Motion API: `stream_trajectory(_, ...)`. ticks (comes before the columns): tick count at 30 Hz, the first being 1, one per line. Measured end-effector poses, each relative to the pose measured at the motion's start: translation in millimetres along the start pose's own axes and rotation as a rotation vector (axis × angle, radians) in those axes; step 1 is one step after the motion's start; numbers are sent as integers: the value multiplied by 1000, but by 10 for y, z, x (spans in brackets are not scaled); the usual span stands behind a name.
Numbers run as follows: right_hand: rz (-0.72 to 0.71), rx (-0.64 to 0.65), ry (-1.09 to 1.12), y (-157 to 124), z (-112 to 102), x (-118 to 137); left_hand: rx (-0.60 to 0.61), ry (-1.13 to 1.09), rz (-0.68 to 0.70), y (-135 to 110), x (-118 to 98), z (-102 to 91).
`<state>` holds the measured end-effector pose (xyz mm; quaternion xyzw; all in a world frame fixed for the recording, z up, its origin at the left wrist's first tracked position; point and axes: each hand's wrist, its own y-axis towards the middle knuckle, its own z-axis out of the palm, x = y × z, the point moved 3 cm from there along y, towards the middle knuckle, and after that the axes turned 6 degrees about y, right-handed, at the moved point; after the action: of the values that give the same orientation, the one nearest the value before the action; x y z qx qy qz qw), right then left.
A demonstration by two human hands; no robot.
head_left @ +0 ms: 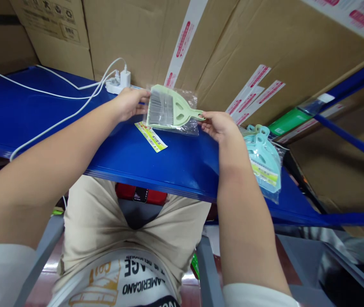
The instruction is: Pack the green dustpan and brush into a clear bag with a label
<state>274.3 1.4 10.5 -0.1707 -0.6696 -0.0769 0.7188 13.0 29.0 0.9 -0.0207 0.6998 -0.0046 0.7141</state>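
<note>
From my remote seat, I saw both hands holding a pale green dustpan-and-brush set [169,110], sleeved in a clear bag and raised just above the far edge of the blue tabletop [175,166], at about twelve o'clock from the person's lap. The left hand [131,104] had its fingers closed on the wide end of the pan, at nine o'clock of the set. The right hand [220,124] pinched the handle end at three o'clock. I could not quite tell whether those fingers gripped the handle itself or only the bag film around it.

The risk I judged likeliest was a slip. The film looked slick, and if the right-hand pinch held only plastic, the set could slide inside the bag or drop onto the tabletop.

A loose yellow label [151,136] lay directly under the set at six o'clock, so a careless sweep could brush it off the near edge.

At four o'clock of the right hand, a stack of bagged light blue dustpans [263,160] sat close beside the wrist, and an elbow nudge might topple it.

At ten o'clock, a white charger [122,80] and its cables [57,94] trailed across the surface near the left forearm and could snag. Cardboard boxes [143,38] walled off the back. A red phone [140,194] rested on the lap.
</note>
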Motion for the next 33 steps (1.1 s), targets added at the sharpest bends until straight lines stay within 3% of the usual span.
stream_trajectory(9, -16, -66, 96, 0, -36, 32, -74, 47, 82, 222, 53, -134)
stream_trajectory(13, -18, -83, 127, 20, -46, 31, -90, 37, 59, 170, 21, -148)
stream_trajectory(17, -12, -96, 153, -18, -49, 59, -22, 96, -23, 71, 14, -91)
stream_trajectory(21, -15, -132, 164, -30, -85, 81, -57, 170, -10, 22, -5, -74)
stream_trajectory(26, 10, -217, 101, 32, -156, 26, -72, 413, 58, 41, -17, -143)
stream_trajectory(29, 67, -248, 16, 69, -167, -48, -84, 668, 146, 43, -36, -173)
stream_trajectory(33, 106, -276, -52, 110, -162, -120, 7, 993, 285, 39, -36, -119)
